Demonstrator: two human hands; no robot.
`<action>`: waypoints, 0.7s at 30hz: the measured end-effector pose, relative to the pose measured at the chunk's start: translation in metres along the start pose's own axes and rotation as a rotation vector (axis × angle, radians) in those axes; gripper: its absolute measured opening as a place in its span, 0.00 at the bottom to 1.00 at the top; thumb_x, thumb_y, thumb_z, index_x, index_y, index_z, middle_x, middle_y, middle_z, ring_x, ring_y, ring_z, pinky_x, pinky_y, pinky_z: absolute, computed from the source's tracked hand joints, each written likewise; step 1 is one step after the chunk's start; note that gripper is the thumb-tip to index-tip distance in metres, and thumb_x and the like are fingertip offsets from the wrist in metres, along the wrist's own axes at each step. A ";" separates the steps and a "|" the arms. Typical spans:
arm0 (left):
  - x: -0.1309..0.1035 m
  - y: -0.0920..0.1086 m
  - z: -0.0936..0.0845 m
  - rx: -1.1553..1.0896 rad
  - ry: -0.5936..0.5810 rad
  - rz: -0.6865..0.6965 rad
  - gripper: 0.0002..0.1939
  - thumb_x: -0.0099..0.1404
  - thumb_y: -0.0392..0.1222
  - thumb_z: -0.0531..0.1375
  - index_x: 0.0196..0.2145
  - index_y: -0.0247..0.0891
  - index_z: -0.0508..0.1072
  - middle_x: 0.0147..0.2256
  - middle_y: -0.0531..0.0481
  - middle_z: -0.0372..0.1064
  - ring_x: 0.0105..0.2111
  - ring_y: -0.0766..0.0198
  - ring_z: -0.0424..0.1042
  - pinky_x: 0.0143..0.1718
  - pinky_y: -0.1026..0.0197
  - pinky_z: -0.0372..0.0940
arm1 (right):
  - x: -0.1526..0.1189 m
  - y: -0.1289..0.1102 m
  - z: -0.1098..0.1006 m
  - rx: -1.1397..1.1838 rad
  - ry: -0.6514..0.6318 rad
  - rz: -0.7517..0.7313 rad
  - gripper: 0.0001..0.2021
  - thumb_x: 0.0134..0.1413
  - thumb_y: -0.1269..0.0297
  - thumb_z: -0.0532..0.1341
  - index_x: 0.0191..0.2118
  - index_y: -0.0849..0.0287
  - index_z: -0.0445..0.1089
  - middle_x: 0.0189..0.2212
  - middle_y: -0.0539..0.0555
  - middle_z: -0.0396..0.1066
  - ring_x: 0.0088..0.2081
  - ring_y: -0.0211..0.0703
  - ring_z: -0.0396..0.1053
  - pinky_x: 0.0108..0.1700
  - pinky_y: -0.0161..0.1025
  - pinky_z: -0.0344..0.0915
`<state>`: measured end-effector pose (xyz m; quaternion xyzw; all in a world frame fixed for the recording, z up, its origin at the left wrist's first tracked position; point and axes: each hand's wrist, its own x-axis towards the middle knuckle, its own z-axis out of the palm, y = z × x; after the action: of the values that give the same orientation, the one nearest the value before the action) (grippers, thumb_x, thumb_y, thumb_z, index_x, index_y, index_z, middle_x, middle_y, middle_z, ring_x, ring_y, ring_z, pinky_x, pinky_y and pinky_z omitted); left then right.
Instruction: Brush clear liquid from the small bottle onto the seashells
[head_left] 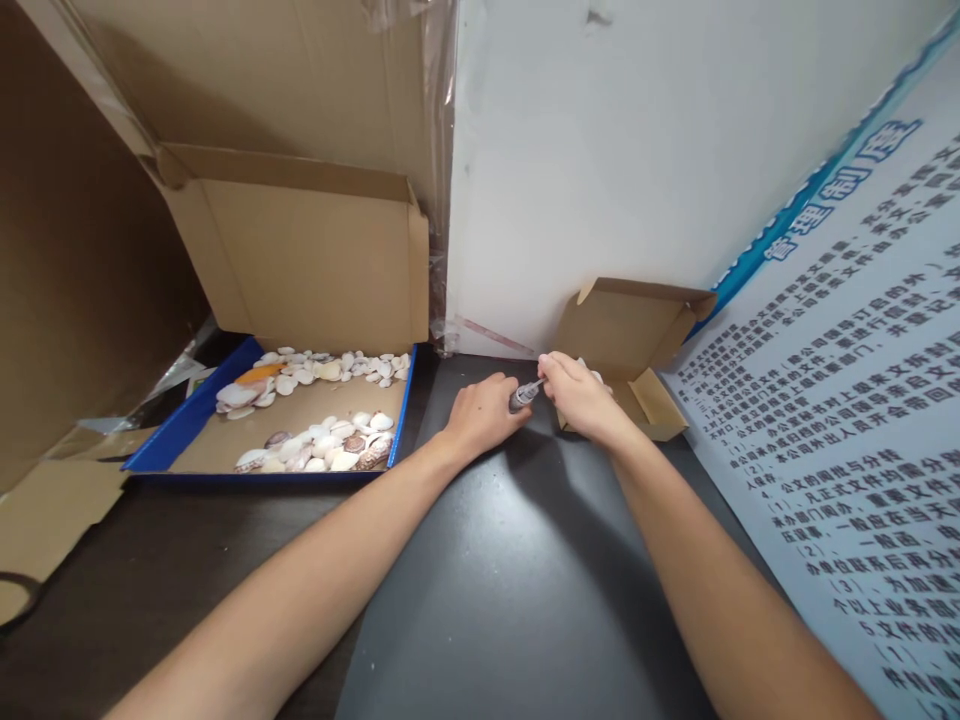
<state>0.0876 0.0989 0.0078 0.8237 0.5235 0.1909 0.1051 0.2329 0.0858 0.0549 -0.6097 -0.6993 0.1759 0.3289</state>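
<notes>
My left hand [484, 415] is closed around a small grey cylindrical object [525, 396], whose tip points up to the right. Its exact kind is too small to make out. Just beside it, my right hand [576, 392] pinches something thin at the object's upper end, mostly hidden by the fingers. Behind my right hand stands a small open cardboard box [660, 405] with its lid raised; a bit of something white shows between the hand and the box.
On the left, an open blue-edged box [225, 400] holds two groups of seashells [330, 445]. A dark grey mat [480, 600] lies under my hands. A white panel [600, 150] rises behind, and a printed board [847, 400] leans at the right.
</notes>
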 end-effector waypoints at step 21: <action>-0.001 0.000 -0.001 0.022 -0.032 -0.019 0.14 0.65 0.53 0.55 0.34 0.42 0.74 0.38 0.46 0.75 0.37 0.53 0.76 0.35 0.58 0.62 | -0.014 -0.018 -0.012 -0.395 -0.039 -0.072 0.12 0.65 0.59 0.51 0.29 0.54 0.59 0.20 0.51 0.63 0.25 0.48 0.62 0.29 0.39 0.46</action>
<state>0.0868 0.0984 0.0081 0.8229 0.5314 0.1707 0.1063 0.2281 0.0673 0.0718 -0.6334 -0.7479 0.0350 0.1956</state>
